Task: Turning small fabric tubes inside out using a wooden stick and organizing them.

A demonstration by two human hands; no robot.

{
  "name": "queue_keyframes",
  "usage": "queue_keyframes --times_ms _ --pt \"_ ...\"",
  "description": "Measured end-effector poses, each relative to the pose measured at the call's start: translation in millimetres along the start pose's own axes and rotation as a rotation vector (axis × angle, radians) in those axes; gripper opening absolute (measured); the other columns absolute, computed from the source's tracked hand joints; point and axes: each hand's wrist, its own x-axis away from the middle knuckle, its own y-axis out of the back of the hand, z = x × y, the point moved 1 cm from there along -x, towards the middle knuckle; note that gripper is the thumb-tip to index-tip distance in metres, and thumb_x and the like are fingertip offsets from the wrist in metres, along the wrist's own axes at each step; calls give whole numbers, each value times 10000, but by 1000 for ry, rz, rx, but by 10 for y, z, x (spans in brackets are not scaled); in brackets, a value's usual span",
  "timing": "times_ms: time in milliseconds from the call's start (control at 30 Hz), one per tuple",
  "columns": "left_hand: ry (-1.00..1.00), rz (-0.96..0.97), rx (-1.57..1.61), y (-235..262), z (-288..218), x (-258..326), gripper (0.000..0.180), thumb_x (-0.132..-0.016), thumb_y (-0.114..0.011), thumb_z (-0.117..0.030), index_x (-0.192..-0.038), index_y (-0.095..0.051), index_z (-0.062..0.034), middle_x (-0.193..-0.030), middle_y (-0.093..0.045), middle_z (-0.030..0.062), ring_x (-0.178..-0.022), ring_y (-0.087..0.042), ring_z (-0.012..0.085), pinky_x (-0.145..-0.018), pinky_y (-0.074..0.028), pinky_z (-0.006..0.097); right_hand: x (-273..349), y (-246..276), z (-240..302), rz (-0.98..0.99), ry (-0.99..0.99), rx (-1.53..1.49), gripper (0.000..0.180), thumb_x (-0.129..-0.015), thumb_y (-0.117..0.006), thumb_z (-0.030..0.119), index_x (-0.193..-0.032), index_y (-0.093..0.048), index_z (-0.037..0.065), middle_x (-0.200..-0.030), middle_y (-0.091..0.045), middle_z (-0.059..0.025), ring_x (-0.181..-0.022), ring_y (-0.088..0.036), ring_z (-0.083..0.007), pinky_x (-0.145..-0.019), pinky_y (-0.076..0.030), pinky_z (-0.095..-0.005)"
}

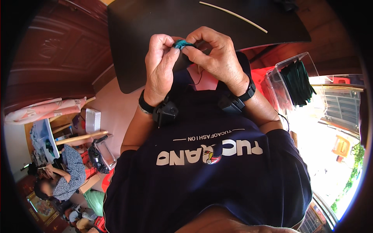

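A small twisted piece of shiny teal material (182, 44), like ribbon or thread, is held up over the near part of a black table (155, 19). My left hand (161, 70) pinches its left end between thumb and forefinger. The thumb and forefinger of my right hand (219, 56) close on its right end, so the two sets of fingertips almost meet. My fingers cover part of the piece. Farther off on the tabletop, to the right, lies a thin pale stick (235, 17), touched by neither hand.
To my right stands a clear plastic box (276, 79) with dark green strips (298, 83) hanging in it. A pinkish patterned cloth (46, 110) lies at the left. Another person (70, 171) sits at the lower left, working near a pale table. Dark wooden panels (66, 42) border the table's left.
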Motion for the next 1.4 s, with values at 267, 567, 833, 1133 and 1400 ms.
queue_keyframes --times_ms 267,567,833,1133,1400 --pt "126 16 365 -158 80 6 325 -813 -443 29 -1135 -459 -12 -1030 -514 37 -955 -469 99 -867 -371 234 0 -78 -113 -190 167 -121 140 -754 -729 54 -864 -647 24 -831 -614 -42 -763 -587 -102 -649 -487 -235" --pt "-165 -111 -136 -143 -69 28 105 -772 -454 39 -861 -487 -6 -784 -481 -4 -729 -424 60 -666 -378 206 54 -168 49 -268 172 233 115 -769 -623 -30 -857 -561 13 -778 -617 -42 -646 -604 -112 -579 -491 -237" --pt "-130 -43 -67 -201 -97 108 115 -722 -466 39 -793 -445 -49 -745 -432 -24 -704 -375 56 -644 -333 196 20 -236 -18 -186 19 -465 89 -857 -559 22 -941 -535 39 -864 -584 -4 -761 -542 -62 -683 -454 -198" --pt "158 -132 285 -4 -74 -182 210 -774 -473 -93 -969 -531 -43 -835 -556 -4 -640 -465 47 -491 -342 185 -37 -203 2 -67 49 -277 177 -865 -611 34 -1025 -539 7 -892 -606 -17 -769 -545 -46 -669 -459 -197" --pt "47 -114 129 -181 39 -113 304 -812 -442 -25 -1103 -514 24 -887 -576 18 -815 -498 71 -740 -409 215 -210 -174 -61 -268 152 305 233 -766 -701 136 -911 -564 16 -689 -615 -115 -617 -628 -244 -581 -497 -319"
